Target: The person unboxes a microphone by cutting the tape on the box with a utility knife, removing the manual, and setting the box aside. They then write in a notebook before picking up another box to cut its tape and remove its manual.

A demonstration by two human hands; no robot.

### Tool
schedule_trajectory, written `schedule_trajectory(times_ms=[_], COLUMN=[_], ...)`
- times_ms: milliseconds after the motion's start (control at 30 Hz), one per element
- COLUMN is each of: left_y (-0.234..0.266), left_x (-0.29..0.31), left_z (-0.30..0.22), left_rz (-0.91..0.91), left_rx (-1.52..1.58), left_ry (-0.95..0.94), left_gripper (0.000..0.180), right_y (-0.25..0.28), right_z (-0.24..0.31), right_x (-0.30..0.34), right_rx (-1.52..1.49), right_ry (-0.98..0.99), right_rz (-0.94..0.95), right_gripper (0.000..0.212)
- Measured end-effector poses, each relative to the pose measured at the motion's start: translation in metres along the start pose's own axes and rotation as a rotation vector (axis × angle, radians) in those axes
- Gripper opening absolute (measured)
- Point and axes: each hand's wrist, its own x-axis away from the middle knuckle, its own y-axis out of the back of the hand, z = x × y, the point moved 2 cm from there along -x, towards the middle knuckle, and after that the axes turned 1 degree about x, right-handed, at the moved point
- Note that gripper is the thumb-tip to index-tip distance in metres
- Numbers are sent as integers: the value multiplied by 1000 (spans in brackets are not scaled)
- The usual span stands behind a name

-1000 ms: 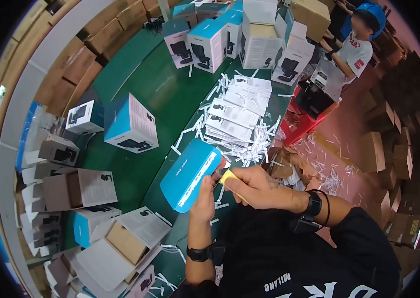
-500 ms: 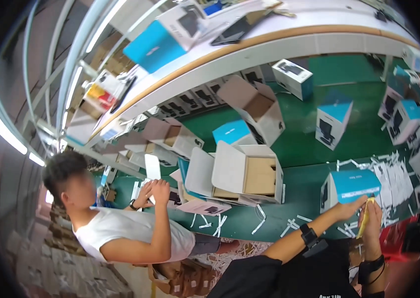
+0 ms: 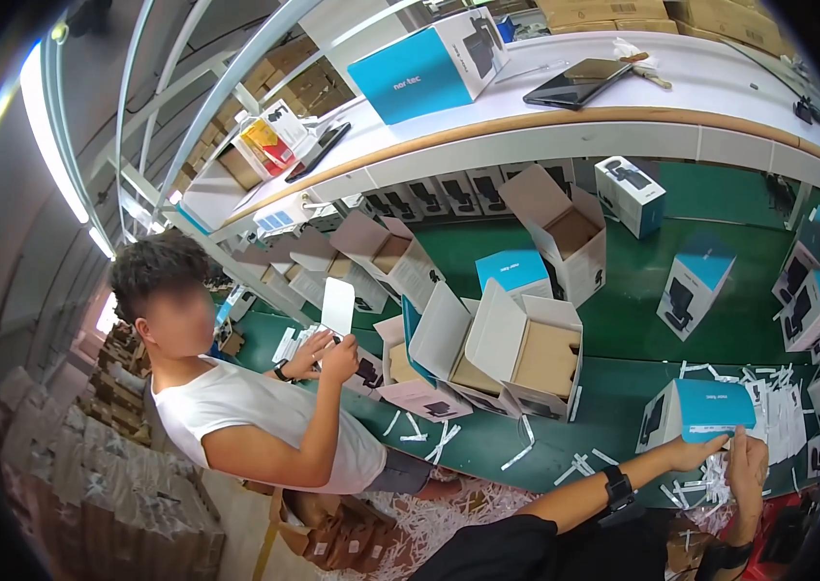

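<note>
A white and blue carton (image 3: 715, 412) rests on the green bench in front of me, a white strip along the near edge of its blue face. My left hand (image 3: 696, 452) is at that near edge with its fingers pressed together; what they hold, if anything, is hidden. Close beside it, my right hand (image 3: 747, 465) is closed, its fingertips up against the same edge. Whatever lies between its fingers cannot be made out. Loose white paper strips (image 3: 776, 421) are heaped just right of the carton.
Left of me a person in a white shirt (image 3: 264, 426) holds a white card (image 3: 337, 307). Open cartons (image 3: 536, 358) stand along the green bench (image 3: 613, 387). Above runs a white shelf (image 3: 691, 107) bearing a black tablet (image 3: 579, 85). Paper shreds (image 3: 429, 523) litter the floor.
My view has shifted, so the scene sits lower and further right. The slim yellow thing earlier in my right hand no longer shows. That hand has come up against the carton's edge.
</note>
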Motion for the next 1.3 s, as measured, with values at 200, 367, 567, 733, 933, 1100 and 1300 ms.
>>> schedule_trajectory(times_ms=[200, 367, 567, 733, 933, 1100, 1300], left_y=[18, 14, 20, 88, 60, 39, 49], left_x=[5, 12, 40, 38, 46, 50, 52], left_z=[3, -8, 31, 11, 19, -39, -57], left_rz=[103, 41, 426, 367, 189, -335, -58], left_rx=[43, 187, -65, 9, 478, 589, 442], left_ry=[102, 272, 320, 572, 579, 885, 578], left_gripper=[34, 36, 42, 48, 51, 45, 37], right_y=[-6, -2, 30, -17, -6, 7, -26], right_z=[2, -11, -21, -7, 18, 19, 2], right_x=[-8, 16, 76, 0, -1, -3, -9], right_rx=[466, -14, 373, -157, -156, -174, 66], right_ry=[237, 348, 453, -3, 334, 558, 630], right_rz=[-96, 54, 260, 144, -223, -68, -276], right_gripper=[37, 30, 49, 81, 61, 55, 52])
